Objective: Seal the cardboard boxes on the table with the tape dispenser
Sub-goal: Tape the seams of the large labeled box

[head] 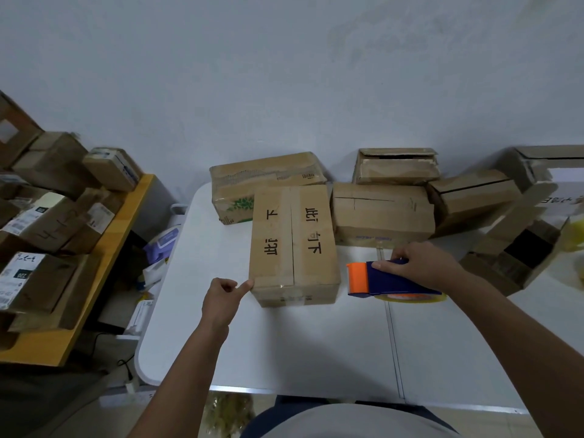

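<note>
The left hand (221,300) is loosely curled and holds nothing; its thumb touches the near left corner of the closed cardboard box (294,245). The right hand (420,267) grips the blue and orange tape dispenser (392,281), which rests on the white surface (284,349) just beside the box. More boxes stand along the far edge. The near part of the surface is free.
</note>
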Demonstrator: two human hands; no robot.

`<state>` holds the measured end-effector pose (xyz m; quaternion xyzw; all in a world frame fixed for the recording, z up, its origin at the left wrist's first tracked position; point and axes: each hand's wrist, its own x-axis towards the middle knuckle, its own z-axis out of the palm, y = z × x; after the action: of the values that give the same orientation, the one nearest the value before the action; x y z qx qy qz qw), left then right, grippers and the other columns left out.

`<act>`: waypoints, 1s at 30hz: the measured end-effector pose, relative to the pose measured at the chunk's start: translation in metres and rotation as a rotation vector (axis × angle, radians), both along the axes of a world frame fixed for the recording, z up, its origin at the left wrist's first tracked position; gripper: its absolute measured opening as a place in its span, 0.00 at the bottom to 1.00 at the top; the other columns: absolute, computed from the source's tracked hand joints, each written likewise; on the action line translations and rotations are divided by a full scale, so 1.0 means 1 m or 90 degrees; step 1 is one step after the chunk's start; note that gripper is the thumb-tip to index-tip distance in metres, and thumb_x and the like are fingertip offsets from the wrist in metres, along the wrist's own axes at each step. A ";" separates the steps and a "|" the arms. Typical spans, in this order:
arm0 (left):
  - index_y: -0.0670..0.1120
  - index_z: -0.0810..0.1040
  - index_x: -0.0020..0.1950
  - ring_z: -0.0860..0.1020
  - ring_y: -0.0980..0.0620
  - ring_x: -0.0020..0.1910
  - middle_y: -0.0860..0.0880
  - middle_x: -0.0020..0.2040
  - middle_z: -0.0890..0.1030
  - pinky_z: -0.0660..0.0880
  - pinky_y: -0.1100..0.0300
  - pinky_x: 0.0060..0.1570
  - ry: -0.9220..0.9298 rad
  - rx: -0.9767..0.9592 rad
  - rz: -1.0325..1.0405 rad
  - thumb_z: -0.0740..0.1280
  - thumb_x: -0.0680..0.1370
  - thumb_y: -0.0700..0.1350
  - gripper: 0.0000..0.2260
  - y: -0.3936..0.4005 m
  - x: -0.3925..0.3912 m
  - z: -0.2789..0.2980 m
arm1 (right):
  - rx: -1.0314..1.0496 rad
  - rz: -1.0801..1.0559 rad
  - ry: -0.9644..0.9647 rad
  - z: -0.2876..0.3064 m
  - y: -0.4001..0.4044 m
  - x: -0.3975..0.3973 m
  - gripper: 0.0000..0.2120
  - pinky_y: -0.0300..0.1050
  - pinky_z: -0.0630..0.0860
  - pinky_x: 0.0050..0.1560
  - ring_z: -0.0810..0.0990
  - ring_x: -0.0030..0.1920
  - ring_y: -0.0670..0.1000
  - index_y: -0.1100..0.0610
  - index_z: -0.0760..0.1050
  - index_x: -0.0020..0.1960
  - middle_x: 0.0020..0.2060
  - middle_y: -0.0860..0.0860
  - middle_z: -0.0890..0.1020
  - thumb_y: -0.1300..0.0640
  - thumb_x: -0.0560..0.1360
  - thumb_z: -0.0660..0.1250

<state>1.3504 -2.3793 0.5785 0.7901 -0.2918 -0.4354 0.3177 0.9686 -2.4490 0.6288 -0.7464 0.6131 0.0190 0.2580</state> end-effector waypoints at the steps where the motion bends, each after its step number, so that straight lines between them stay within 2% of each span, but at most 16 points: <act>1: 0.49 0.73 0.48 0.75 0.50 0.50 0.51 0.49 0.76 0.71 0.60 0.42 -0.008 0.001 -0.004 0.75 0.73 0.54 0.15 0.000 0.000 0.001 | 0.004 0.000 0.005 -0.001 -0.001 0.001 0.34 0.36 0.72 0.35 0.78 0.37 0.42 0.45 0.73 0.46 0.36 0.42 0.78 0.20 0.60 0.48; 4: 0.50 0.72 0.47 0.74 0.52 0.48 0.52 0.48 0.76 0.69 0.61 0.39 -0.015 0.010 -0.008 0.75 0.73 0.55 0.15 -0.001 -0.001 0.002 | 0.013 -0.002 0.022 -0.004 -0.003 0.001 0.34 0.36 0.72 0.36 0.77 0.38 0.41 0.46 0.75 0.49 0.36 0.42 0.77 0.22 0.62 0.49; 10: 0.49 0.73 0.49 0.74 0.50 0.53 0.53 0.49 0.76 0.69 0.57 0.49 0.001 0.026 -0.007 0.76 0.72 0.56 0.16 -0.001 0.000 0.000 | 0.044 -0.005 0.047 -0.012 -0.006 0.000 0.27 0.36 0.73 0.38 0.77 0.39 0.41 0.49 0.75 0.52 0.38 0.43 0.78 0.27 0.71 0.55; 16: 0.45 0.76 0.54 0.75 0.49 0.55 0.50 0.53 0.78 0.70 0.56 0.50 0.019 0.038 -0.029 0.75 0.72 0.58 0.21 -0.002 0.003 0.001 | 0.046 -0.012 0.056 -0.019 -0.007 0.001 0.24 0.35 0.70 0.34 0.77 0.38 0.41 0.47 0.75 0.48 0.37 0.42 0.78 0.28 0.71 0.57; 20: 0.46 0.76 0.53 0.75 0.46 0.58 0.48 0.55 0.78 0.72 0.53 0.55 0.026 0.074 -0.055 0.74 0.72 0.59 0.20 -0.005 0.008 0.002 | 0.035 -0.010 0.046 -0.020 -0.007 0.004 0.31 0.36 0.71 0.36 0.77 0.38 0.41 0.47 0.75 0.46 0.38 0.44 0.79 0.23 0.65 0.52; 23: 0.46 0.74 0.57 0.76 0.45 0.59 0.44 0.61 0.76 0.73 0.52 0.56 -0.009 0.101 -0.109 0.72 0.73 0.61 0.24 -0.008 0.008 0.010 | 0.048 -0.010 0.050 -0.018 -0.008 0.004 0.29 0.36 0.71 0.36 0.77 0.38 0.41 0.47 0.75 0.47 0.38 0.43 0.79 0.24 0.67 0.53; 25: 0.45 0.66 0.71 0.74 0.42 0.64 0.41 0.71 0.68 0.72 0.47 0.62 -0.116 0.140 -0.163 0.70 0.74 0.63 0.34 -0.008 0.005 0.016 | 0.047 -0.011 0.059 -0.019 -0.008 0.004 0.27 0.36 0.70 0.36 0.76 0.38 0.41 0.47 0.75 0.46 0.38 0.43 0.78 0.25 0.69 0.55; 27: 0.45 0.54 0.80 0.67 0.39 0.73 0.40 0.79 0.56 0.65 0.42 0.69 -0.373 0.127 -0.242 0.63 0.77 0.65 0.39 -0.004 0.001 0.021 | 0.036 -0.012 0.060 -0.019 -0.007 0.002 0.28 0.36 0.71 0.36 0.76 0.38 0.41 0.48 0.76 0.46 0.38 0.43 0.79 0.25 0.69 0.55; 28: 0.45 0.53 0.80 0.63 0.40 0.75 0.41 0.80 0.55 0.62 0.43 0.71 -0.494 0.023 -0.286 0.60 0.79 0.63 0.37 -0.001 -0.001 0.023 | 0.032 -0.014 0.057 -0.019 -0.007 0.001 0.29 0.36 0.71 0.36 0.76 0.38 0.41 0.48 0.76 0.47 0.38 0.43 0.79 0.24 0.68 0.54; 29: 0.46 0.56 0.80 0.62 0.43 0.76 0.43 0.80 0.57 0.60 0.46 0.72 -0.557 -0.131 -0.354 0.59 0.81 0.60 0.32 0.001 -0.005 0.024 | 0.031 -0.016 0.052 -0.019 -0.007 0.001 0.31 0.36 0.71 0.36 0.76 0.38 0.41 0.48 0.77 0.47 0.38 0.43 0.79 0.23 0.66 0.53; 30: 0.47 0.60 0.79 0.62 0.46 0.77 0.46 0.79 0.59 0.58 0.49 0.73 -0.567 -0.282 -0.461 0.58 0.83 0.57 0.27 0.003 -0.009 0.024 | 0.032 -0.018 0.047 -0.019 -0.006 0.001 0.32 0.36 0.70 0.36 0.76 0.38 0.41 0.48 0.76 0.47 0.38 0.42 0.78 0.23 0.64 0.52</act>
<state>1.3411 -2.3766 0.6025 0.6618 -0.7300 -0.0728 0.1542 0.9697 -2.4551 0.6100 -0.7297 0.6321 0.0588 0.2541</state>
